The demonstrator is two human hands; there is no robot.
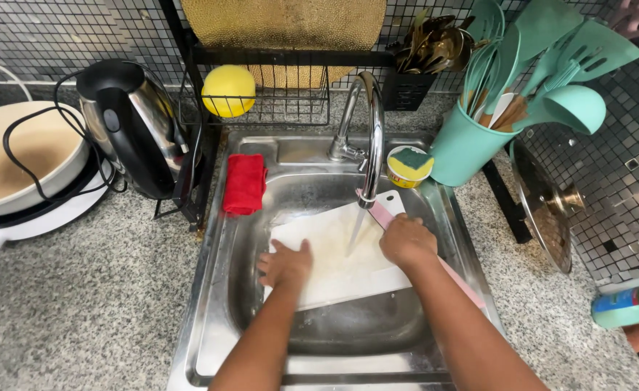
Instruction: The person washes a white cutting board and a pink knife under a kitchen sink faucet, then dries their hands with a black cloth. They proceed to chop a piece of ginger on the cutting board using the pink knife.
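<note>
A white cutting board [337,269] with a pink edge lies tilted in the steel sink [435,195]. Water runs from the curved tap [370,137] onto its middle. My left hand [285,265] presses flat on the board's left part, fingers spread. My right hand [406,240] rests curled on the board's right side near the pink edge; whether it holds anything underneath is hidden.
A red cloth [245,183] hangs on the sink's left rim. A black kettle [131,127] and a white pan [23,163] stand left. A tub with a sponge [409,166], a teal utensil holder [471,145] and a pot lid [547,210] are right. A bottle [631,304] lies far right.
</note>
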